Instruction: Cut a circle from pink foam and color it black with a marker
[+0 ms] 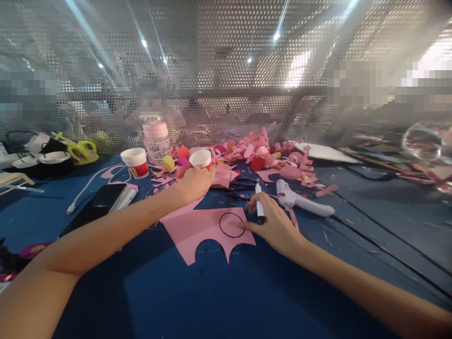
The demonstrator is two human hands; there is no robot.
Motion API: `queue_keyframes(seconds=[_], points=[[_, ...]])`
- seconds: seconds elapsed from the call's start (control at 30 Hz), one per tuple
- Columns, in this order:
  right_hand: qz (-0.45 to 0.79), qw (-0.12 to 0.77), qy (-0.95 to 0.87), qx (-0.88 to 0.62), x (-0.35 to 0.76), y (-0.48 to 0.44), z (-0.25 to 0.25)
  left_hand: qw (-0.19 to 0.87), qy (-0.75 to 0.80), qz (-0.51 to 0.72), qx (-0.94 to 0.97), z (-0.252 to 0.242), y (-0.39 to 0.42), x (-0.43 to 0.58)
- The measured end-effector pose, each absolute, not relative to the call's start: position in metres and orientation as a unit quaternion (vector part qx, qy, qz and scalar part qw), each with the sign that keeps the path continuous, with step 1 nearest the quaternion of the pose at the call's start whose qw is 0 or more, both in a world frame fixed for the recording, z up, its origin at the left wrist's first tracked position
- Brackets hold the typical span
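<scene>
My left hand (pixel 198 182) reaches forward with its fingers closed round a small red and white paper cup (pixel 200 158); part of the cup is hidden by the hand. A white marker (pixel 259 200), black at its lower end, is in the fingers of my right hand (pixel 277 221). My right thumb rests on the right part of a pink sheet (pixel 208 227), beside a black drawn circle (pixel 232 225). Curved pieces are cut out of the sheet's near edge, leaving pointed tips.
A white glue gun (pixel 303 201) lies right of my right hand, its cord running right. Pink paper scraps (pixel 254 146) are heaped at the back. Stacked paper cups (pixel 135 162), a bottle (pixel 156 139) and a black power bank or phone (pixel 95 207) are on the left.
</scene>
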State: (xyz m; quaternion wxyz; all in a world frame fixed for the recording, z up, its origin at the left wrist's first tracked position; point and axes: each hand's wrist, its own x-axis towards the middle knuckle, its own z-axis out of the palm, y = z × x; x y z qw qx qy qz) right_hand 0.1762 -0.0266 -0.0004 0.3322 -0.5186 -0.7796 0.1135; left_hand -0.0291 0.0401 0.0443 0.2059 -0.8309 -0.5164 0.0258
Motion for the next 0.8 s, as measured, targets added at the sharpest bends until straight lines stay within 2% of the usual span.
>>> queue_keyframes(seconds=[0.1, 0.2, 0.3, 0.4, 0.53, 0.63, 0.8], points=[[0.100, 0.338, -0.776, -0.523, 0.175, -0.027, -0.001, 0.206, -0.522, 0.009, -0.828, 0.049, 0.040, -0.029], [0.182, 0.333, -0.780, -0.497, 0.170, -0.031, 0.002, 0.200, -0.529, -0.006, -0.825, 0.052, 0.044, -0.030], [0.243, 0.383, -0.754, -0.475, 0.167, -0.034, 0.005, 0.194, -0.530, -0.018, -0.826, 0.054, 0.047, -0.031], [0.185, 0.461, -0.715, -0.492, 0.173, -0.028, 0.009, 0.187, -0.537, -0.043, -0.821, 0.059, 0.046, -0.032], [0.120, 0.512, -0.676, -0.516, 0.189, -0.015, 0.010, 0.170, -0.547, -0.077, -0.816, 0.067, 0.045, -0.034], [0.104, 0.511, -0.678, -0.518, 0.196, -0.008, 0.009, 0.157, -0.547, -0.091, -0.817, 0.072, 0.046, -0.034], [0.068, 0.456, -0.723, -0.514, 0.198, -0.007, 0.005, 0.122, -0.486, -0.127, -0.856, 0.070, 0.051, -0.032]])
